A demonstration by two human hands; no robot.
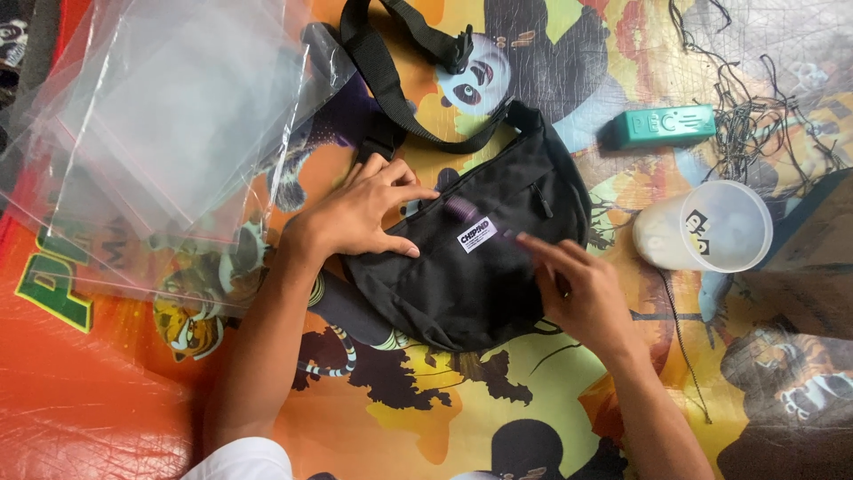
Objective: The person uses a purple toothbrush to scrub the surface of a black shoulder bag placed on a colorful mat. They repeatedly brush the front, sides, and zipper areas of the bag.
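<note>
Two bare hands work on a black sling bag (480,258) that lies flat at the centre of a cartoon-printed mat (426,418), its white label patch (476,235) facing up and its black strap (391,80) looping away toward the top edge, ending in a plastic buckle (459,49). The left hand (364,213) rests spread and palm-down on the bag's upper left end, fingertips pressing the fabric near the zip line; it grips nothing. The right hand (582,289) hovers over the bag's right half with fingers extended and loosely parted, the fingertips just beside the label patch; whether they touch the fabric cannot be told. Judged from this layout, smoothing goes best with the left hand anchoring the bag while the right sweeps outward, away from the zip pull (540,200). A stack of clear plastic bags (169,133) lies near the bag's left end, partly under the strap. A translucent plastic cup (706,227) lies on its side near the bag's right edge, with a teal box-shaped device (662,126) and a tangle of dark cords (755,116) beyond it. Open mat shows mainly below the bag, between the forearms.
</note>
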